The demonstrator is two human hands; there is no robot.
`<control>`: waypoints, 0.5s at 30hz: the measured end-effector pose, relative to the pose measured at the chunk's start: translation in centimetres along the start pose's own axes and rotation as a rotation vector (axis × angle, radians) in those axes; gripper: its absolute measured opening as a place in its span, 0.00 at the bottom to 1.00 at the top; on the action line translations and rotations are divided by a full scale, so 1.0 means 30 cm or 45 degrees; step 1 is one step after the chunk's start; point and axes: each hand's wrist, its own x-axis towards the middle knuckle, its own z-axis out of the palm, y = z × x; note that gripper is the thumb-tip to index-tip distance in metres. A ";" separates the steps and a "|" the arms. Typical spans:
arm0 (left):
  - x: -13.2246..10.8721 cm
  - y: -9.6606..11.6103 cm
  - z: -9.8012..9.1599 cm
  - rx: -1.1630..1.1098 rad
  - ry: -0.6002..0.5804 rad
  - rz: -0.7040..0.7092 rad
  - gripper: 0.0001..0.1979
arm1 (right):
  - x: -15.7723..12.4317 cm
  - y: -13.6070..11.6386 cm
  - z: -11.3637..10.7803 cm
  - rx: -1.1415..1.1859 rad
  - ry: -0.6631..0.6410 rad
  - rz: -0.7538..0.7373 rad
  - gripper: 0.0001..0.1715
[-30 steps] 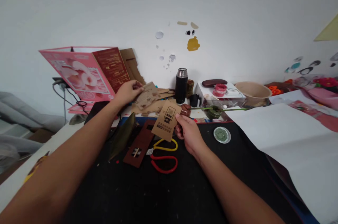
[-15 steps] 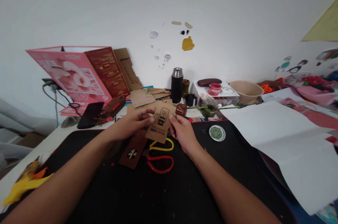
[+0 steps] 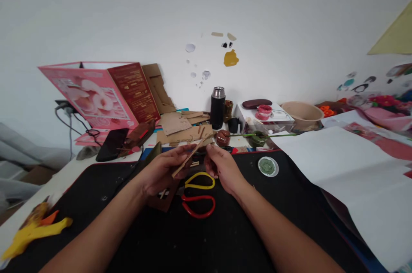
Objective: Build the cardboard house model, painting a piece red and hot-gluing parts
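Turned since earlier: brown card [image 3: 188,158] now edge-on, tilted | left hand [image 3: 162,171] grips it | right hand [image 3: 222,169] curled beside top end, contact unclear

Soft, even, fairly bright light leaves the white wall [image 3: 289,7] pale and the black tabletop [image 3: 193,243] dull, with only faint shadows, while wide-angle distortion bends the edges and the left hand [image 3: 161,172] and its card [image 3: 188,159] look slightly motion-blurred.
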 end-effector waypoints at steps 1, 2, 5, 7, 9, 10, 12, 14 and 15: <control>-0.002 -0.009 0.002 -0.004 -0.030 0.000 0.19 | -0.001 0.000 0.001 0.006 -0.032 0.007 0.34; -0.003 -0.017 0.003 -0.006 -0.045 -0.005 0.16 | -0.002 -0.001 0.002 0.014 -0.063 0.016 0.33; -0.011 -0.028 0.001 0.004 -0.076 -0.053 0.05 | -0.002 -0.001 0.005 0.040 -0.115 0.050 0.33; -0.020 -0.027 0.005 0.008 -0.112 -0.077 0.03 | 0.000 0.004 0.006 0.072 -0.110 0.071 0.33; -0.031 -0.026 0.016 -0.008 -0.148 -0.094 0.04 | 0.001 0.012 0.009 0.107 -0.102 0.090 0.32; -0.036 -0.027 0.023 -0.024 -0.166 -0.104 0.04 | 0.001 0.017 0.011 0.123 -0.101 0.099 0.32; -0.042 -0.036 0.034 -0.053 -0.207 -0.124 0.06 | -0.001 0.023 0.014 0.142 -0.110 0.113 0.33; -0.042 -0.049 0.036 -0.030 -0.219 -0.148 0.08 | -0.003 0.024 0.016 0.151 -0.113 0.120 0.33; -0.040 -0.055 0.032 0.008 -0.193 -0.154 0.09 | -0.005 0.021 0.016 0.150 -0.106 0.121 0.32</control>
